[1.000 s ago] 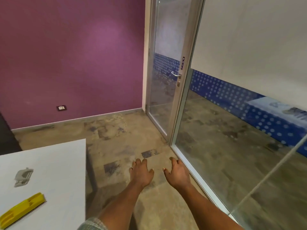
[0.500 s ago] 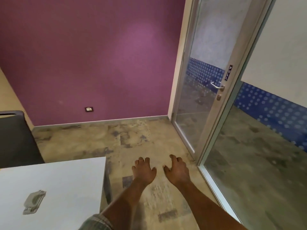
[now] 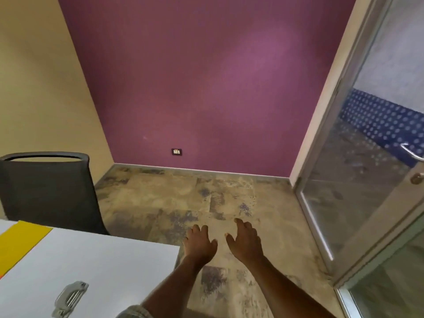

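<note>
Head view: the left hand (image 3: 200, 245) and right hand (image 3: 245, 243) are held empty above the floor (image 3: 160, 198), fingers loosely spread, beside the counter (image 3: 103, 260).

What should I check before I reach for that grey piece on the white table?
1. Left hand free: ok, fingers relaxed, holds nothing.
2. Right hand free: ok, holds nothing.
3. Grey piece in sight: ok, lies on the table, nothing on top of it.
4. Path from left hand to grey piece: ok, nothing lies between.
5. Grey piece loose or fixed: cannot tell.
</note>
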`<action>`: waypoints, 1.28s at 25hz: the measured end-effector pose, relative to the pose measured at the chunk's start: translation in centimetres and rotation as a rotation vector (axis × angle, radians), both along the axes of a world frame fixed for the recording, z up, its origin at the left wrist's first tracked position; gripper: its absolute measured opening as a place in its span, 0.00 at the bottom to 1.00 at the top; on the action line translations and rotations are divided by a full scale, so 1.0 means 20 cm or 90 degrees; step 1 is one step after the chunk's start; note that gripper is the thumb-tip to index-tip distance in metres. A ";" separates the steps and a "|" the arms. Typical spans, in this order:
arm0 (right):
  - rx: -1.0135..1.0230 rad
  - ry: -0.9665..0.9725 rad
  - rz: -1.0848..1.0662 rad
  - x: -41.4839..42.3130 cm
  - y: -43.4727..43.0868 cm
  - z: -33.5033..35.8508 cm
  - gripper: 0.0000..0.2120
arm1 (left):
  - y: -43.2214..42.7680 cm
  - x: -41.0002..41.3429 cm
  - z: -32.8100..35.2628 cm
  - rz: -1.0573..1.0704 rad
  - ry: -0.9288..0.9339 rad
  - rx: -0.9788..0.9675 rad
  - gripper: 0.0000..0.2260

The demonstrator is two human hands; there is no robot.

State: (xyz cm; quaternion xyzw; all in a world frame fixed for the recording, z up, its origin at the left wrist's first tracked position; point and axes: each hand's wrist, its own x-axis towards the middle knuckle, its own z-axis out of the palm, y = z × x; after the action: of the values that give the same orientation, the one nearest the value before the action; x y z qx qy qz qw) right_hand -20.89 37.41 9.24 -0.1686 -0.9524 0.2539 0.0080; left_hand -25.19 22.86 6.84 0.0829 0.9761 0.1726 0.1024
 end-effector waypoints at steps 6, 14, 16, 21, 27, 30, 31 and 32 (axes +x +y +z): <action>0.008 0.015 0.122 -0.67 0.15 0.04 0.30 | 0.11 -0.54 0.03 0.122 -0.001 0.012 0.26; 0.028 0.012 0.271 -1.34 0.09 0.09 0.29 | 0.04 -1.03 0.08 0.275 0.013 0.017 0.25; 0.029 0.007 0.307 -1.48 0.03 0.07 0.29 | -0.01 -1.16 0.07 0.309 0.020 0.015 0.24; 0.029 0.003 0.390 -1.91 -0.18 0.04 0.30 | -0.21 -1.50 0.01 0.406 0.020 0.050 0.25; 0.048 0.014 0.497 -2.53 -0.59 0.09 0.30 | -0.54 -2.01 0.01 0.513 0.037 0.080 0.25; 0.046 0.030 0.530 -2.80 -0.83 0.15 0.30 | -0.72 -2.21 0.06 0.544 0.048 0.077 0.25; 0.048 0.033 0.543 -2.86 -0.90 0.16 0.30 | -0.78 -2.26 0.07 0.553 0.052 0.076 0.24; 0.050 0.034 0.559 -2.92 -0.98 0.17 0.30 | -0.84 -2.30 0.08 0.564 0.059 0.078 0.24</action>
State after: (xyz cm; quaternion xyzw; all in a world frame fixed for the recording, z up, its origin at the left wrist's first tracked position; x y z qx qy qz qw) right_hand -79.28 17.77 12.60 0.2590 -0.9421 0.2014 -0.0694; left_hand -71.25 6.02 8.52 -0.3293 0.9091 0.2535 -0.0299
